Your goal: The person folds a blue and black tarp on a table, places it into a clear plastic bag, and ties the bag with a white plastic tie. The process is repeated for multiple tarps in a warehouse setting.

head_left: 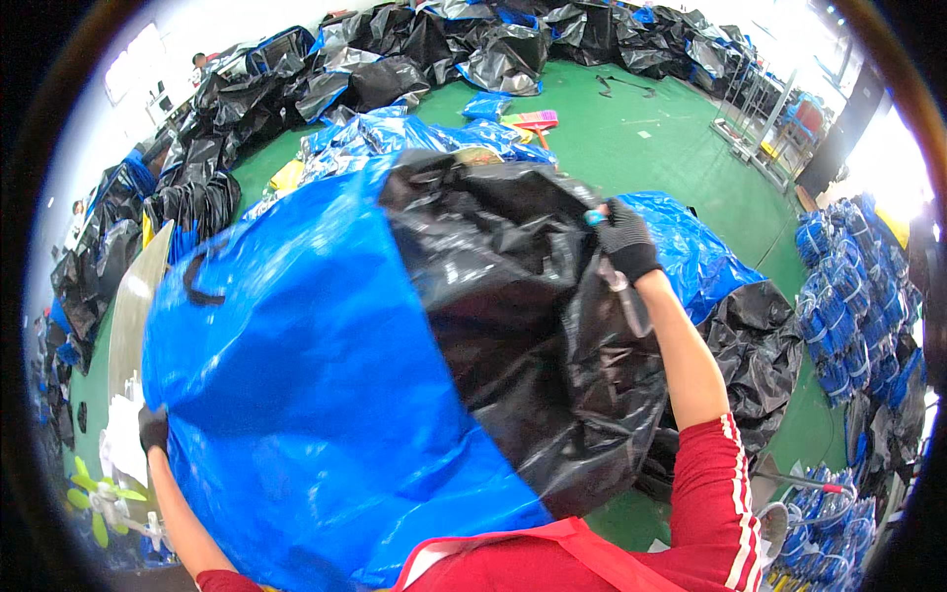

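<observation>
A large blue and black tarpaulin (316,365) spreads in front of me, its blue part on the left and its creased black part on the right. At its far right edge, my right hand (628,240) in a dark striped glove is closed on the black part. A small turquoise tip (595,216) shows beside those fingers; I cannot make out what it belongs to. My left hand (153,431), in a dark glove, grips the blue part's left edge, its fingers partly hidden. A short black strap (202,281) lies on the blue side.
Heaps of black and blue sheeting (395,74) line the far and left walls. More blue sheeting (681,247) lies right of the tarpaulin on the green floor (631,128). Tied blue bundles (838,296) are stacked at the right. A green-bladed fan (104,493) stands lower left.
</observation>
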### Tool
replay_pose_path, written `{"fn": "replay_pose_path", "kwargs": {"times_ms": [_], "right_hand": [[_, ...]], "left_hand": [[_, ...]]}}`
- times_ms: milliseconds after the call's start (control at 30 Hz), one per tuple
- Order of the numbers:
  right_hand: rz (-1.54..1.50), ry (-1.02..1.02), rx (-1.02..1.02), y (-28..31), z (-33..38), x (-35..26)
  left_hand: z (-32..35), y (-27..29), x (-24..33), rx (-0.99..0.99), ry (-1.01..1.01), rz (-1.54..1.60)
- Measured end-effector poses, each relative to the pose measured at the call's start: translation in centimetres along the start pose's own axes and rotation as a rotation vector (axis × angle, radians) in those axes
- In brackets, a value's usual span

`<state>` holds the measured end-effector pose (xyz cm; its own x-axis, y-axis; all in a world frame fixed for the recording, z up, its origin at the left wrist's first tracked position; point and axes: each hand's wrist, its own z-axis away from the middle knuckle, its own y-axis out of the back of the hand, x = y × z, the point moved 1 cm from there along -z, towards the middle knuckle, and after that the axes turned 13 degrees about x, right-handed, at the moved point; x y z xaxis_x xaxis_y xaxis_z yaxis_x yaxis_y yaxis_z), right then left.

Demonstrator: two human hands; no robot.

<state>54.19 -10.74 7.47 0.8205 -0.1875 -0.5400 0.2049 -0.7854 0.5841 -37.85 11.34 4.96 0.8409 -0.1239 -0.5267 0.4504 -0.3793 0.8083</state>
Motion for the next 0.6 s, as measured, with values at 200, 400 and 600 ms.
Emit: {"fn": "replay_pose_path", "kwargs": {"times_ms": [200, 400, 600], "right_hand": [[0.005, 0.242, -0.158, -6.4, 2.0, -6.2], [-0.062, 0.005, -0.186, -2.1, -1.7, -1.7], [0.439, 0.156, -0.495, 0.4, -6.9, 6.2]], "left_hand": [[-1.5, 7.6, 15.8, 0.171, 0.328, 0.339], [-4.0, 11.0, 39.5, 0.09, -0.291, 0.545], [-5.1, 12.9, 39.1, -0.027, -0.261, 0.661]]}}
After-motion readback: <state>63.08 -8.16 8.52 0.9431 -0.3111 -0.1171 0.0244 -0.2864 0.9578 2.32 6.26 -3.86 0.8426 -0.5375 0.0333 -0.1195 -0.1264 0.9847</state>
